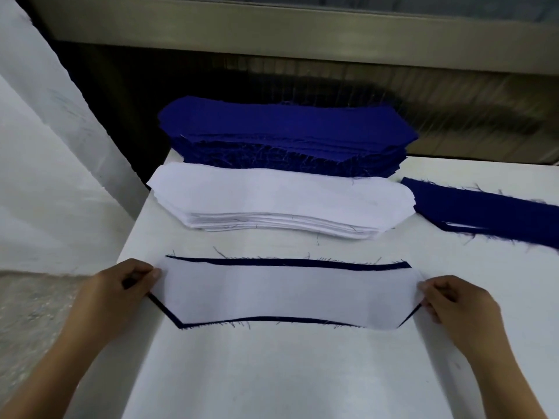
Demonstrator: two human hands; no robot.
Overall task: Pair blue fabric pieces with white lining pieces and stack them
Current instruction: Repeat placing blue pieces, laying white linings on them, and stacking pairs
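Observation:
A white lining piece lies on top of a blue fabric piece, whose dark edges show along the top and bottom. My left hand pinches the pair's left end. My right hand pinches its right end. Behind them sits a stack of white lining pieces, and farther back a taller stack of blue fabric pieces.
The white table carries everything; its left edge drops off near my left hand. More blue pieces lie at the right edge, with a sliver of white showing between them. A dark gap and a wall ledge run behind the stacks.

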